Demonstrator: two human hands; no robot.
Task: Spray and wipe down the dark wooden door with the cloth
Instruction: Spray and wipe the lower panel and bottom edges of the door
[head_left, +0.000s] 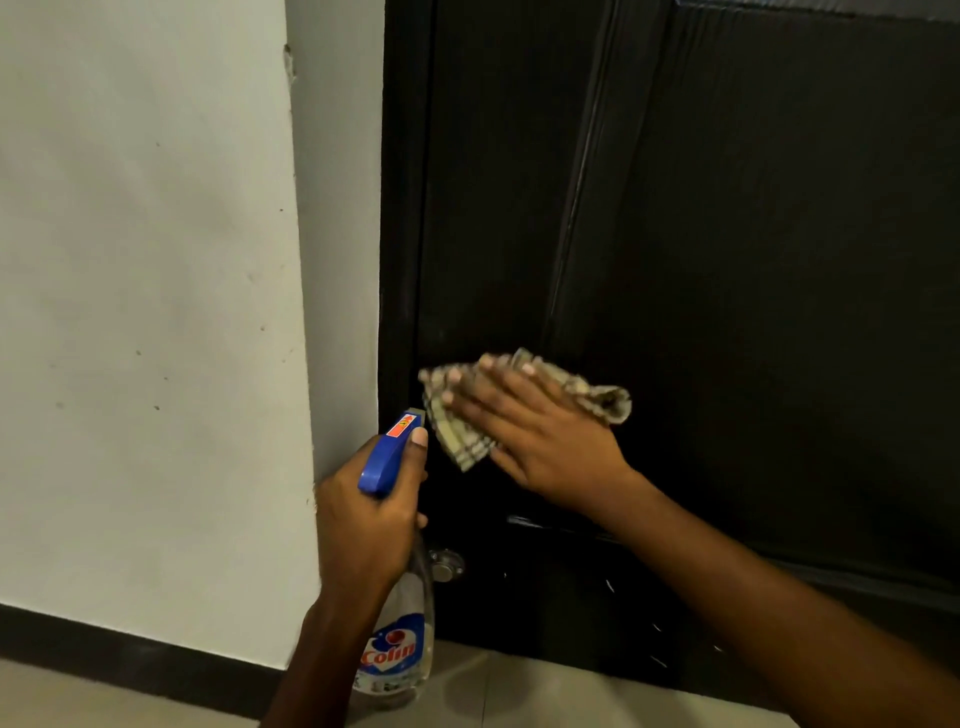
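Cloth (519, 402) lies pressed flat on the dark door (753, 260) under the right hand (540, 436) — fingers straight; the left hand (363, 525) grips a spray bottle (397, 639) beside it.

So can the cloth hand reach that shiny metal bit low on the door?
Probably yes. The right hand presses the cloth on the door above the metal fitting; only the spray bottle partly covers it.
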